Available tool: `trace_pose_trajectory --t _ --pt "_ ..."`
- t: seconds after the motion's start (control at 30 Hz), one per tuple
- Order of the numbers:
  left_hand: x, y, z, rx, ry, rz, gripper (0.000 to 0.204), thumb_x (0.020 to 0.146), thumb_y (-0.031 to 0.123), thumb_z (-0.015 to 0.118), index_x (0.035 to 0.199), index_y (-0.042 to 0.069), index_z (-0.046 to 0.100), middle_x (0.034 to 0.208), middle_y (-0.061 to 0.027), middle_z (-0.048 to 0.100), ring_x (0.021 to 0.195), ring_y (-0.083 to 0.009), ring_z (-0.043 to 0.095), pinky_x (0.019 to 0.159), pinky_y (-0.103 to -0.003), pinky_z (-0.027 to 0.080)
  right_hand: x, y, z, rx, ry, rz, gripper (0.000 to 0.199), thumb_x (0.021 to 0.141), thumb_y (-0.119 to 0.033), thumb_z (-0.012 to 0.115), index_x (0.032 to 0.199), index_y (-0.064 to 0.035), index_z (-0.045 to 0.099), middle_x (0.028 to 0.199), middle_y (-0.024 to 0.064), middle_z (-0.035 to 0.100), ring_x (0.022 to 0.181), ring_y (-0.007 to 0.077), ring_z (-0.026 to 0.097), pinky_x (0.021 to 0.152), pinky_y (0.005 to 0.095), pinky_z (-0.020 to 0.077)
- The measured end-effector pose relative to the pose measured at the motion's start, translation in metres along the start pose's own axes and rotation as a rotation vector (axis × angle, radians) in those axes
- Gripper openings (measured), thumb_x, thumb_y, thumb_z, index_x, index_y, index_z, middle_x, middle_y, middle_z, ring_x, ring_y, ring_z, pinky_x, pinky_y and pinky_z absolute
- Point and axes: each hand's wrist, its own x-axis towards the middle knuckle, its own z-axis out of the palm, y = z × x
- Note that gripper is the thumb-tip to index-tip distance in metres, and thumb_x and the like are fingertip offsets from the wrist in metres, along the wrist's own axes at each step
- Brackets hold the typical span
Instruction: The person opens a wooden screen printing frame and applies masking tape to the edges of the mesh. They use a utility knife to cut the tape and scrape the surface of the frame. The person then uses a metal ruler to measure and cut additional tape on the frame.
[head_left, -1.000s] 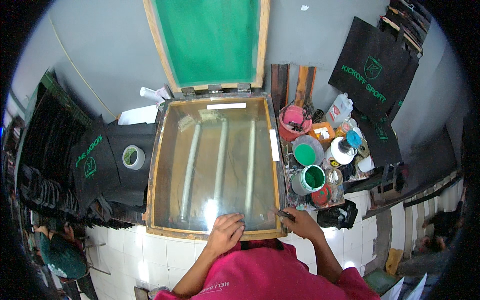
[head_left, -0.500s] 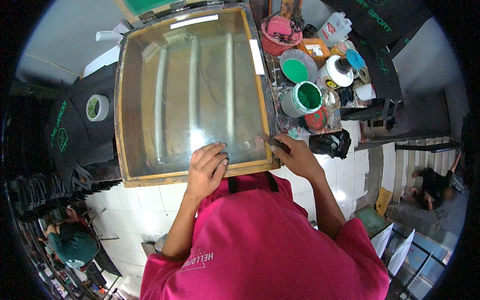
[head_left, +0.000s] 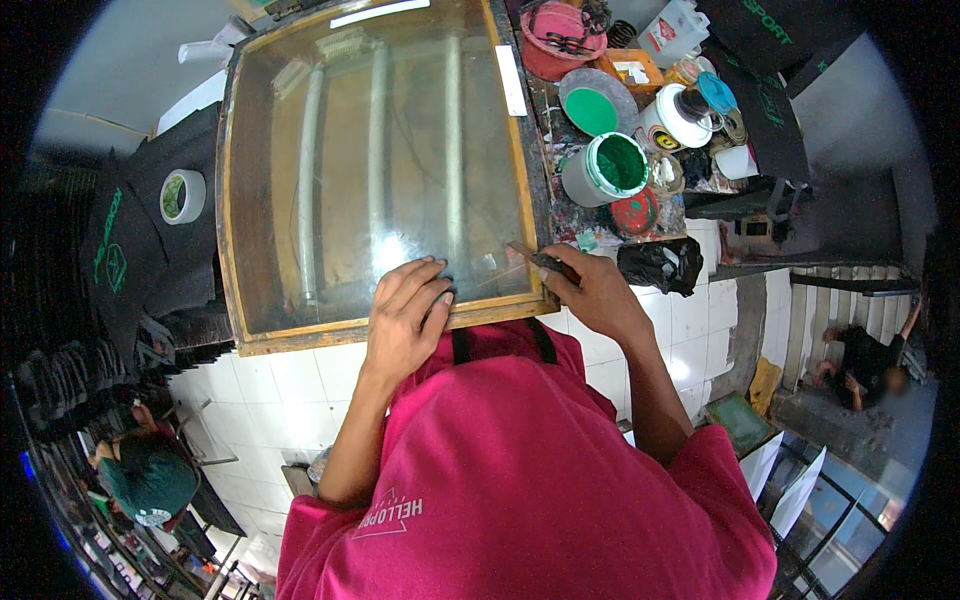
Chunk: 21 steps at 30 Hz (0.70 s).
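A wooden-framed glass-topped box (head_left: 375, 337) stands in front of me, with three pale tubes (head_left: 377, 150) under its glass. Near the front edge my left hand (head_left: 405, 310) rests on the glass, its fingers laid out and the thumb apart. A small dark patch shows between thumb and fingers; what it is I cannot make out. At the box's front right corner my right hand (head_left: 592, 288) is closed round a thin dark-handled tool (head_left: 553, 265), perhaps a knife or scraper. Its brownish tip (head_left: 518, 248) points left over the glass.
To the right, a paint-stained bench (head_left: 665, 220) carries a white bucket of green paint (head_left: 618, 170), a bowl of green paint (head_left: 590, 108), a pink basin (head_left: 560, 40) and a jug (head_left: 672, 28). Left, a tape roll (head_left: 183, 196) lies on black cloth. Two people are farther off.
The view has shifted, so the box sits slightly higher and more to the left. The tool's tip shows farther out over the glass; the left hand stays on the glass.
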Motion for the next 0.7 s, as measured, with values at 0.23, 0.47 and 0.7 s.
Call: trace_pose_trajectory --t 0.23,0.47,0.7 --pt "-0.001 -0.003 0.002 0.004 0.014 0.003 0.016 0.088 0.005 0.07 0.103 0.002 0.072 0.123 -0.0124 0.069 0.122 -0.0324 0.061 0.104 -0.045 0.045 0.003 0.009 0.002 -0.01 0.006 -0.084 0.03 0.098 -0.018 0.067 0.123 -0.0022 0.065 0.078 0.0161 0.066 0.065 0.0188 0.057 0.062 0.0358 0.0476" --pt "0.001 -0.002 0.003 0.01 0.029 0.004 0.015 0.088 0.005 0.069 0.102 0.002 0.072 0.121 -0.0116 0.07 0.12 -0.0322 0.062 0.103 -0.044 0.045 0.004 -0.001 -0.003 0.004 -0.057 -0.017 0.029 0.097 -0.017 0.065 0.122 -0.0024 0.064 0.084 0.0187 0.068 0.072 0.0263 0.062 0.068 0.0394 0.0498" --pt "0.003 -0.001 0.003 0.02 0.042 0.005 0.015 0.087 0.004 0.069 0.102 0.003 0.072 0.119 -0.0106 0.071 0.119 -0.0312 0.062 0.103 -0.044 0.045 0.001 -0.01 -0.006 -0.03 -0.064 0.007 0.023 0.097 -0.017 0.061 0.115 -0.0033 0.062 0.092 0.0224 0.07 0.085 0.0396 0.069 0.076 0.047 0.0518"
